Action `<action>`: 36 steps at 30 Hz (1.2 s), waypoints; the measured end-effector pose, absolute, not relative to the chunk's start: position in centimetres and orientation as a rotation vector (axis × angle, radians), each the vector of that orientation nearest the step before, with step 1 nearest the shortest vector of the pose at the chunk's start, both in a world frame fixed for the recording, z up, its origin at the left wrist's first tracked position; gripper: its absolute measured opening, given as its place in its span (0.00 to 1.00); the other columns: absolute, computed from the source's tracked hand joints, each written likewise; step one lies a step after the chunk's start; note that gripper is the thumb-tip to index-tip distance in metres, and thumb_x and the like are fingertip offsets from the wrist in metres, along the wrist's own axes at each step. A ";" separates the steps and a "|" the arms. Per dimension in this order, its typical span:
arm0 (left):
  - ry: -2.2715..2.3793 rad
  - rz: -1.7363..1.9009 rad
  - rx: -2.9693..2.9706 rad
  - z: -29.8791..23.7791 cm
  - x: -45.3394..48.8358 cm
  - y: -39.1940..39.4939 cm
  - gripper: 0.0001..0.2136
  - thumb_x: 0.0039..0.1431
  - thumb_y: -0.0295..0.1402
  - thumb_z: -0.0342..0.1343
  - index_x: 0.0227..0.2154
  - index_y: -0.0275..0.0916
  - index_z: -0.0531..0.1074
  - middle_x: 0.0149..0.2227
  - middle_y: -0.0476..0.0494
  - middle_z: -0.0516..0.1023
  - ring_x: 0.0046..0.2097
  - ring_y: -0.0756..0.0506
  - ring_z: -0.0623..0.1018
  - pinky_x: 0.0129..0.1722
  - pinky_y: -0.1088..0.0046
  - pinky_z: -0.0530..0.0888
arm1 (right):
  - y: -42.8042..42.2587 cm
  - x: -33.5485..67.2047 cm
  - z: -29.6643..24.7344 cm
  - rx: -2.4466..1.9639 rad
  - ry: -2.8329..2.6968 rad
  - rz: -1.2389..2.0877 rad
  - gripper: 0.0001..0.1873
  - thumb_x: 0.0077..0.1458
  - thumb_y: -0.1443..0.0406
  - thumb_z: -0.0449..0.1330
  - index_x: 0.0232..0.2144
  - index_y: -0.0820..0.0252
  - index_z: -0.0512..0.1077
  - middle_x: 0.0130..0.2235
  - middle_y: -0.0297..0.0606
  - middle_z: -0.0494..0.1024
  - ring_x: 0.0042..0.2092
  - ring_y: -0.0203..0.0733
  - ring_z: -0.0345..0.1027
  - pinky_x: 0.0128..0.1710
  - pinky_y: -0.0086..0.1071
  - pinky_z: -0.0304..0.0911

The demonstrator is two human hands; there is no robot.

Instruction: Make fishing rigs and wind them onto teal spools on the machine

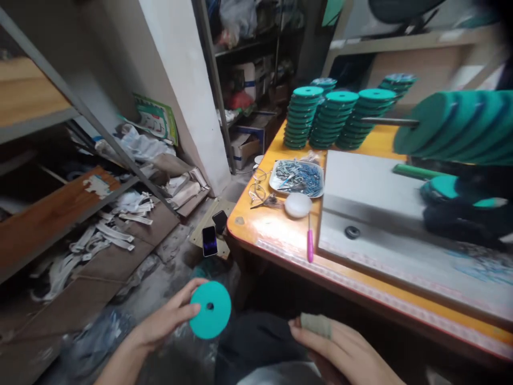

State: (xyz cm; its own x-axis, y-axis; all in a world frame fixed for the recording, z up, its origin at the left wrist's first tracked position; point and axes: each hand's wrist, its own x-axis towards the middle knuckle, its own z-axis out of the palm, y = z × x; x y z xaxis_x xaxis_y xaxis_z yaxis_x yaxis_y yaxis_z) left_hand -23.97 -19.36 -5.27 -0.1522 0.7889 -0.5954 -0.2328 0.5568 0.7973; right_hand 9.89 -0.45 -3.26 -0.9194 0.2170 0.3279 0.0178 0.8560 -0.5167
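Note:
A flat green disc with a small centre hole is pinched at its edge by my left hand, thumb on its face. My right hand is over my lap, fingers curled together, with a pale wrap around one finger. Whatever those fingers may hold is hidden. Nearest to it on the table edge lies an awl-like tool with a purple handle. A small black ring rests on the grey board.
Stacks of green discs stand at the table's back. More discs sit on a horizontal rod. A tray of blue strips, a white bowl and eyeglasses are on the table. A phone lies low, left of the table.

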 end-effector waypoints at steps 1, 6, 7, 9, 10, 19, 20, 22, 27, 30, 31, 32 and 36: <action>1.432 0.966 0.648 -3.2 -23.2 -17.8 0.33 0.50 0.52 0.62 0.56 0.43 0.61 0.54 0.42 0.72 0.53 0.40 0.73 0.50 0.66 0.70 | -0.7 9.3 -2.1 -0.160 -2.577 0.738 0.29 0.58 0.73 0.58 0.61 0.54 0.64 0.52 0.40 0.77 0.52 0.40 0.74 0.52 0.28 0.70; 1.433 0.983 1.159 4.4 -16.4 -10.8 0.29 0.57 0.46 0.58 0.58 0.42 0.56 0.57 0.36 0.67 0.54 0.38 0.72 0.51 0.63 0.71 | -1.1 7.9 2.6 -0.257 -2.354 0.694 0.44 0.54 0.61 0.66 0.67 0.48 0.51 0.63 0.45 0.64 0.65 0.52 0.57 0.60 0.45 0.63; 1.472 0.960 1.256 5.1 -15.1 -9.8 0.29 0.57 0.45 0.58 0.58 0.42 0.56 0.58 0.36 0.66 0.56 0.37 0.71 0.54 0.61 0.70 | -1.0 8.0 3.0 -0.283 -2.350 0.660 0.48 0.52 0.57 0.68 0.68 0.48 0.49 0.66 0.47 0.59 0.67 0.56 0.52 0.62 0.49 0.60; 1.576 0.935 1.410 6.1 -12.6 -8.0 0.29 0.56 0.42 0.61 0.58 0.44 0.58 0.58 0.37 0.67 0.58 0.36 0.69 0.57 0.58 0.67 | -0.7 8.6 3.4 -0.350 -2.357 0.627 0.52 0.51 0.55 0.68 0.69 0.49 0.45 0.69 0.47 0.49 0.69 0.59 0.45 0.63 0.51 0.57; 1.581 0.943 1.449 6.4 -11.6 -7.3 0.30 0.55 0.41 0.62 0.58 0.44 0.59 0.59 0.38 0.67 0.58 0.36 0.69 0.58 0.57 0.66 | -0.5 9.1 3.4 -0.404 -2.347 0.636 0.50 0.53 0.57 0.67 0.69 0.49 0.43 0.70 0.47 0.47 0.69 0.58 0.44 0.64 0.50 0.56; 0.941 1.128 1.108 5.1 -7.7 -3.6 0.42 0.47 0.41 0.69 0.64 0.48 0.56 0.59 0.38 0.66 0.55 0.40 0.73 0.57 0.62 0.68 | 0.9 12.7 3.0 -0.672 -1.536 1.685 0.41 0.53 0.61 0.68 0.63 0.44 0.52 0.65 0.45 0.58 0.62 0.54 0.61 0.57 0.46 0.66; 0.958 1.126 1.114 5.0 -7.5 -3.3 0.41 0.48 0.38 0.70 0.63 0.48 0.56 0.59 0.37 0.66 0.55 0.40 0.73 0.57 0.62 0.68 | 1.0 12.8 3.0 -0.626 -1.449 1.773 0.41 0.53 0.60 0.68 0.63 0.45 0.52 0.65 0.47 0.59 0.61 0.54 0.63 0.56 0.47 0.65; 0.998 1.122 1.133 4.9 -6.9 -2.8 0.40 0.48 0.35 0.70 0.63 0.48 0.57 0.60 0.36 0.64 0.57 0.39 0.72 0.57 0.60 0.69 | 1.2 12.8 2.9 -0.548 -1.316 1.879 0.42 0.52 0.60 0.69 0.63 0.47 0.51 0.63 0.49 0.61 0.58 0.54 0.67 0.56 0.48 0.65; 1.073 1.033 1.174 5.6 -5.8 -1.9 0.43 0.46 0.33 0.71 0.62 0.50 0.52 0.59 0.37 0.67 0.56 0.38 0.73 0.54 0.61 0.72 | 2.1 12.8 2.5 -0.517 -1.176 1.934 0.45 0.46 0.56 0.72 0.61 0.49 0.56 0.63 0.50 0.62 0.59 0.56 0.65 0.55 0.48 0.65; 1.180 0.994 1.269 5.7 -5.6 -1.5 0.43 0.46 0.34 0.71 0.62 0.52 0.53 0.60 0.40 0.66 0.56 0.39 0.73 0.55 0.63 0.71 | 2.6 12.8 2.2 -0.548 -1.158 1.925 0.46 0.42 0.53 0.73 0.60 0.50 0.58 0.64 0.49 0.60 0.60 0.56 0.63 0.55 0.46 0.65; 1.208 0.987 1.302 5.6 -5.5 -1.4 0.43 0.45 0.35 0.71 0.62 0.53 0.54 0.60 0.41 0.66 0.56 0.39 0.73 0.55 0.64 0.71 | 2.7 12.8 2.1 -0.560 -1.158 1.924 0.46 0.41 0.52 0.73 0.59 0.50 0.59 0.64 0.49 0.60 0.60 0.56 0.63 0.56 0.46 0.65; 1.227 0.981 1.324 5.6 -5.5 -1.3 0.43 0.44 0.36 0.72 0.61 0.52 0.55 0.60 0.42 0.66 0.56 0.39 0.73 0.54 0.64 0.72 | 2.8 12.8 2.0 -0.567 -1.161 1.922 0.46 0.41 0.51 0.73 0.59 0.50 0.60 0.64 0.48 0.61 0.60 0.55 0.63 0.56 0.45 0.64; 1.270 0.965 1.347 5.6 -5.3 -1.0 0.41 0.43 0.39 0.71 0.59 0.48 0.57 0.57 0.40 0.69 0.55 0.38 0.74 0.48 0.67 0.74 | 3.0 12.6 1.7 -0.571 -1.186 1.894 0.42 0.43 0.48 0.70 0.57 0.51 0.63 0.62 0.46 0.65 0.60 0.53 0.64 0.58 0.43 0.62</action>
State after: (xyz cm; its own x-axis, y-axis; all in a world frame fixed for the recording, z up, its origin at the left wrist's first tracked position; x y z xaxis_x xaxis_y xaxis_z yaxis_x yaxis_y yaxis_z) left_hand -5.33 -1.03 5.56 0.1280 0.9883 -0.0832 0.1843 0.0587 0.9811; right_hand 12.57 2.98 1.75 -0.5685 0.8216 0.0417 -0.3964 -0.2291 -0.8890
